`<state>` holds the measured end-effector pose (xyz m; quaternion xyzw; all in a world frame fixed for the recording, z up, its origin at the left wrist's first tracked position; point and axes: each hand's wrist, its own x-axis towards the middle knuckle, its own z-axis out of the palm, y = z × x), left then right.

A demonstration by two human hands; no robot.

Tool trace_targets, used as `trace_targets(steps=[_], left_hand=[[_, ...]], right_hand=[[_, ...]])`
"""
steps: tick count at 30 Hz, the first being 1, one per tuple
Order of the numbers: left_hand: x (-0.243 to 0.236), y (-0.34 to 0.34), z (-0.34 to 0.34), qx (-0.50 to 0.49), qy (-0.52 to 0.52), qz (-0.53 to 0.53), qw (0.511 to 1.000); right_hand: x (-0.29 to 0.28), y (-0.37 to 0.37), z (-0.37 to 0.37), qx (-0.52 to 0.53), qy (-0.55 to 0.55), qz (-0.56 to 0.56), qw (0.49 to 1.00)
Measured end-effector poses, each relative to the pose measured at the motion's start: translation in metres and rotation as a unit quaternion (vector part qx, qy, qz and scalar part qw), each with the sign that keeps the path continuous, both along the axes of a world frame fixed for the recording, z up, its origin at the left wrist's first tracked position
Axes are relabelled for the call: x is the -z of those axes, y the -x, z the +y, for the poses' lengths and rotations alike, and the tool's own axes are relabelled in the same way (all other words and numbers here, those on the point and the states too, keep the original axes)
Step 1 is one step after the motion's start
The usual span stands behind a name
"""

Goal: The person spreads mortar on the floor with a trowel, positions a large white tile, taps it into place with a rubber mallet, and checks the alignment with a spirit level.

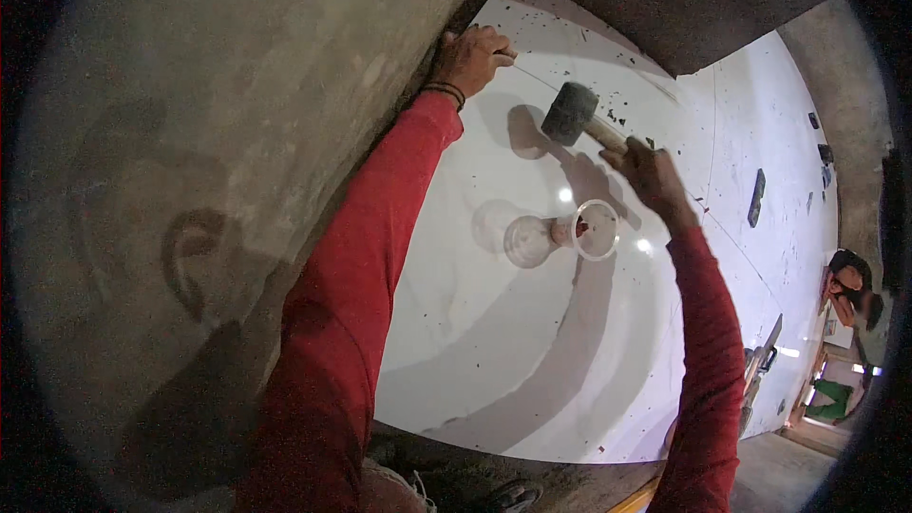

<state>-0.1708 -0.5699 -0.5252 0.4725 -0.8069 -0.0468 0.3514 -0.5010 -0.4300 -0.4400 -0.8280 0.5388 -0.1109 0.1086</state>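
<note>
My right hand (pixel 651 180) is wrapped round the wooden handle of a mallet (pixel 571 114) with a dark, blocky head. The mallet's head is over a glossy white tiled surface (pixel 456 323), its shadow falling just to the left. Farther off, my left hand (pixel 472 59) is closed at the tiles' edge along the grey wall. What its fingers hold, if anything, is too small to name. Nearer me than the mallet is a clear thing with a round rim (pixel 597 230) and a narrower, stem-like part joining a round base on the tiles.
A rough grey wall (pixel 237 66) borders the tiles on the left. A dark block-like structure (pixel 665 0) juts in at the top. Dark crumbs and a dark strip (pixel 756 198) lie on the tiles. A long-bladed tool (pixel 760 361) and another person (pixel 845 285) are at the right.
</note>
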Motion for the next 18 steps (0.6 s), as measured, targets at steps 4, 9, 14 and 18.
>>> trace_targets(steps=[4, 9, 14, 18], left_hand=[[-0.004, 0.003, -0.005, 0.010, -0.019, 0.022, 1.000], [-0.024, 0.013, 0.002, 0.051, -0.064, 0.045, 0.996], [-0.018, 0.013, 0.009, 0.000, -0.118, -0.006, 0.993], [-0.043, 0.010, 0.002, 0.005, -0.115, -0.068, 0.991]], right_hand=[[0.018, 0.001, 0.003, 0.106, 0.071, -0.114, 0.985], [0.000, 0.007, 0.019, 0.154, -0.101, -0.023, 0.983], [0.024, 0.018, 0.086, 0.301, -0.126, -0.237, 0.915], [0.004, 0.029, 0.132, 0.366, -0.141, -0.253, 0.884]])
